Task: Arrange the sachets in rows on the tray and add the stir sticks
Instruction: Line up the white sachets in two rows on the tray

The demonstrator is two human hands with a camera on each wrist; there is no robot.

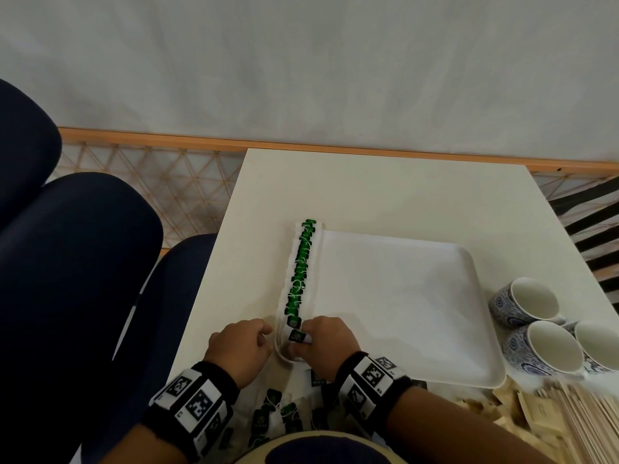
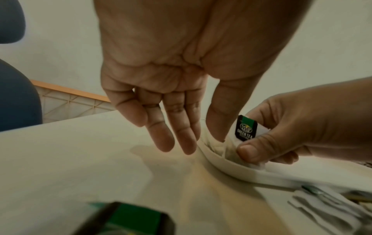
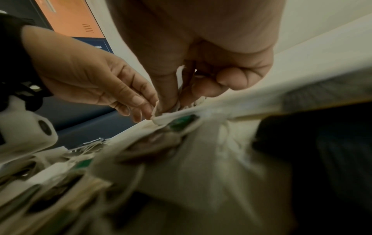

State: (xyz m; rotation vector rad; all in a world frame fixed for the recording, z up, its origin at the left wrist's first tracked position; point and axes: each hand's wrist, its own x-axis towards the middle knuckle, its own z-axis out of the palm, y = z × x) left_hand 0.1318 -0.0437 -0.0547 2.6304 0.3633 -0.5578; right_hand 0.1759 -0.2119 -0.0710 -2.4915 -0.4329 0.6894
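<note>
A white tray (image 1: 402, 313) lies on the table, with a row of green-tagged tea sachets (image 1: 299, 272) standing along its left edge. At the near end of that row my right hand (image 1: 323, 343) pinches one sachet (image 2: 246, 128) between thumb and fingers, upright in the tray's near-left corner (image 2: 231, 168). My left hand (image 1: 241, 346) is just left of it. Its fingers (image 2: 181, 135) hang straight outside the rim and its thumb reaches down inside the tray onto the sachets there. Loose sachets (image 1: 278, 410) lie heaped at the table's near edge. Wooden stir sticks (image 1: 582, 420) lie at the near right.
Three blue-patterned cups (image 1: 526, 303) stand right of the tray. Dark blue chairs (image 1: 67, 262) stand left of the table. The tray right of the sachet row is bare. The table's far half (image 1: 385, 189) holds nothing.
</note>
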